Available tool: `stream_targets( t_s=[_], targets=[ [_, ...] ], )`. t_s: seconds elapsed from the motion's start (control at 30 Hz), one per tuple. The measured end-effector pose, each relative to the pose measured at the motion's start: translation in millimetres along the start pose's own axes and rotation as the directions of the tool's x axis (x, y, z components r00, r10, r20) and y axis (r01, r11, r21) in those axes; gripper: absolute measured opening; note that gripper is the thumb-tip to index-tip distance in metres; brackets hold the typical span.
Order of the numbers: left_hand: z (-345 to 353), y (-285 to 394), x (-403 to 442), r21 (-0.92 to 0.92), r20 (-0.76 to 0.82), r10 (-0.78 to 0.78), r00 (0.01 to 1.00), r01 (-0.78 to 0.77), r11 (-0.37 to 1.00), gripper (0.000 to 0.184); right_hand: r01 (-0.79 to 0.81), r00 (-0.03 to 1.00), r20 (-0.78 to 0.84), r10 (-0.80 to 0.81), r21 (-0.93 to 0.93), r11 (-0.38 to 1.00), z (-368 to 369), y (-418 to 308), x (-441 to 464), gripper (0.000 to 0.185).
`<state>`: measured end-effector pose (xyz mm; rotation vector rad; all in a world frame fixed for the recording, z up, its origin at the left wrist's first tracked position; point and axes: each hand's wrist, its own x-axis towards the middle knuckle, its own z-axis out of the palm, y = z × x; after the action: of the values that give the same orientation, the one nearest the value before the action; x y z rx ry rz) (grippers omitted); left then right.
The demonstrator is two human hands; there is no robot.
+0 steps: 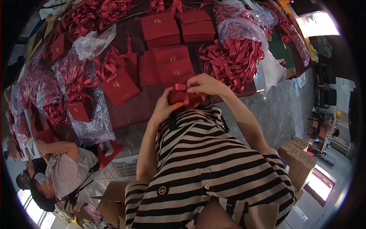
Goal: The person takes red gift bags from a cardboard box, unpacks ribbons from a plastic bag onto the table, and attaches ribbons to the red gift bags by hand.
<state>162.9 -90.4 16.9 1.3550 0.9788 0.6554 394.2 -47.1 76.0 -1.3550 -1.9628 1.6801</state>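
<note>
A red pouch [176, 98] with a red ribbon [180, 87] is between my hands at the table's near edge. My left hand [164, 105] grips the pouch from its left side, and an orange band shows around one finger. With bent fingers my right hand [202, 84] pinches the ribbon near the top of the pouch. Just beyond lie flat red pouches [173, 63] with gold monograms, overlapping each other. Farther back is a neat stack of red pouches [160, 28], with a second stack [195, 26] beside it.
Loose red ribbons [236, 61] spill from a plastic bag at right. More bagged ribbons [74, 72] and a red pouch [119, 87] lie at left. A masked co-worker [68, 164] is at lower left. Cardboard boxes [299, 158] stand on the floor at right.
</note>
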Motion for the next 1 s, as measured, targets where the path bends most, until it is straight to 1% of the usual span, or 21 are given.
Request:
stream_targets(
  t_s=[0.03, 0.07, 0.1, 0.13, 0.2, 0.23, 0.33, 0.37, 0.43, 0.47, 0.5, 0.57, 0.6, 0.63, 0.67, 0.73, 0.77, 0.8, 0.87, 0.9, 1.0],
  targets=[
    [-1.7, -8.0, -2.4, 0.0, 0.004, -0.004, 1.0, 0.004, 1.0, 0.064, -0.005, 1.0, -0.002, 0.005, -0.039, 0.999, 2.1, -8.3, -6.8, 0.02],
    [-3.4, -5.9, -2.1, 0.062, 0.122, -0.006, 0.993, -0.002, 0.998, 0.06, -0.008, 1.0, -0.007, 0.008, -0.034, 0.999, 6.0, -8.9, -10.1, 0.02],
    [-5.4, -3.2, 0.0, 0.121, 0.241, -0.01, 0.97, -0.02, 0.992, 0.057, 0.0, 0.981, -0.194, -0.003, -0.015, 1.0, 7.5, -8.9, -12.8, 0.019],
    [-8.4, -0.4, 0.6, 0.121, 0.253, -0.008, 0.967, -0.024, 0.992, 0.057, 0.007, 0.927, -0.376, -0.007, 0.0, 1.0, 7.5, -8.3, -16.3, 0.018],
    [-12.7, 15.6, -2.4, 0.11, 0.188, -0.117, 0.975, 0.098, 0.989, 0.054, 0.018, 0.774, -0.606, 0.186, 0.315, 0.949, -34.9, 1.1, -19.0, 0.019],
    [-12.9, 10.4, -0.7, 0.076, 0.088, -0.004, 0.996, -0.003, 0.997, 0.063, 0.022, 0.819, -0.549, 0.164, 0.317, 0.948, -47.8, 8.9, -16.1, 0.02],
    [-32.5, 31.8, 1.9, 0.147, 0.099, -0.048, 0.994, 0.033, 0.989, 0.077, 0.026, 0.913, -0.371, 0.169, 0.466, 0.885, -55.5, 0.5, -23.6, 0.028],
    [-42.6, 13.8, 4.6, 0.042, 0.011, 0.033, 0.999, -0.033, 0.999, 0.086, 0.099, 0.911, -0.392, 0.131, 0.514, 0.852, -56.1, -2.2, -28.8, 0.039],
    [-67.3, 20.4, -1.5, -0.178, -0.292, -0.071, 0.954, 0.019, 0.984, 0.092, 0.169, 0.84, -0.519, 0.157, 0.526, 0.833, -64.4, 6.5, -42.2, 0.043],
    [-86.7, 20.6, -2.6, -0.114, -0.382, -0.012, 0.924, -0.034, 0.993, 0.094, 0.2, 0.759, -0.62, 0.2, 0.513, 0.835, -65.9, 17.2, -49.2, 0.036],
    [-106.2, 21.8, -2.3, -0.043, -0.469, 0.055, 0.881, -0.085, 0.995, 0.096, 0.197, 0.754, -0.625, 0.203, 0.509, 0.838, -65.4, 37.7, -58.9, 0.036],
    [-132.5, 32.4, -10.1, 0.302, -0.492, 0.273, 0.827, -0.132, 0.944, 0.094, -0.005, 0.634, -0.747, 0.202, 0.257, 0.966, -64.4, 84.9, -80.4, 0.028],
    [-141.2, 25.6, -14.5, 0.302, -0.493, 0.275, 0.826, -0.134, 0.944, 0.094, -0.176, 0.613, -0.744, 0.265, 0.198, 0.964, -58.4, 89.0, -91.9, 0.023],
    [-147.7, 13.4, -19.1, 0.425, -0.539, 0.257, 0.802, -0.005, 0.905, 0.095, -0.342, 0.582, -0.745, 0.325, 0.138, 0.929, -45.7, 92.8, -103.8, 0.018],
    [-153.4, -1.0, -21.6, 0.53, -0.583, 0.248, 0.773, 0.131, 0.838, 0.097, -0.34, 0.582, -0.745, 0.326, 0.141, 0.93, -34.7, 101.9, -110.3, 0.018],
    [-162.1, -41.4, -25.1, 0.642, -0.581, 0.322, 0.747, 0.179, 0.745, 0.101, -0.283, 0.664, -0.743, 0.084, -0.145, 0.948, -10.0, 117.6, -118.8, 0.024],
    [-162.9, -61.9, -27.7, 0.734, -0.57, 0.397, 0.72, 0.228, 0.639, 0.105, -0.319, 0.638, -0.77, 0.004, -0.259, 0.912, 2.0, 115.3, -116.7, 0.029],
    [-156.6, -71.7, -23.5, 0.735, -0.602, 0.414, 0.682, 0.271, 0.621, 0.108, -0.316, 0.638, -0.77, 0.009, -0.251, 0.915, 8.8, 114.2, -109.4, 0.029],
    [-148.7, -81.4, -20.2, 0.754, -0.627, 0.343, 0.7, 0.432, 0.495, 0.105, -0.432, 0.567, -0.823, -0.022, -0.32, 0.843, 22.6, 112.3, -92.0, 0.032],
    [-147.7, -82.2, -16.2, 0.696, -0.682, 0.3, 0.667, 0.468, 0.545, 0.102, -0.404, 0.519, -0.854, -0.018, -0.264, 0.876, 25.5, 118.5, -80.2, 0.026],
    [-157.6, -68.9, -2.7, 0.681, -0.706, 0.322, 0.631, 0.478, 0.555, 0.1, -0.335, 0.548, -0.835, -0.039, -0.262, 0.905, 28.5, 124.7, -49.0, 0.018]
  ],
)
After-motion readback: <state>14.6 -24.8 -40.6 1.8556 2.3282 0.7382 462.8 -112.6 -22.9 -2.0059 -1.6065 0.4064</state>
